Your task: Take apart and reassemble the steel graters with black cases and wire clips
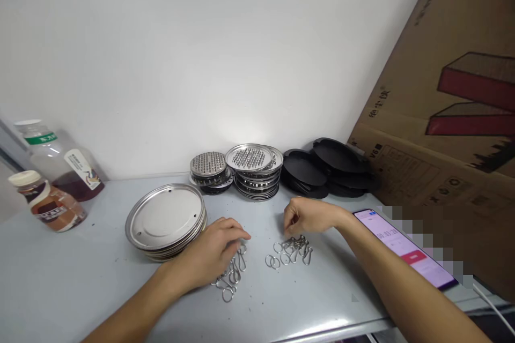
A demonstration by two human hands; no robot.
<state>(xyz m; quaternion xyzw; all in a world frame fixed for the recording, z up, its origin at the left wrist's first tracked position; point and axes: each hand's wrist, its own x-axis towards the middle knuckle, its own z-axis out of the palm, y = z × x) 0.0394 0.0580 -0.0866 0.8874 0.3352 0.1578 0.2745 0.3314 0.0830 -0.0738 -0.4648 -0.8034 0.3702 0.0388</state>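
Left hand [213, 254] lies palm down over a pile of wire clips [231, 273] on the grey table [80, 289], fingers loosely curled on the clips; whether it grips one, I cannot tell. Right hand [308, 217] hovers just above a second clip pile [292, 251], fingertips pinched narrow, perhaps on a clip. A stack of metal lids [164, 222] sits beside the left hand. A lit phone [404, 246] lies by the right forearm.

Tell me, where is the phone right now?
The phone lies face up at the table's right edge, just outside the right forearm, in front of the cardboard box.
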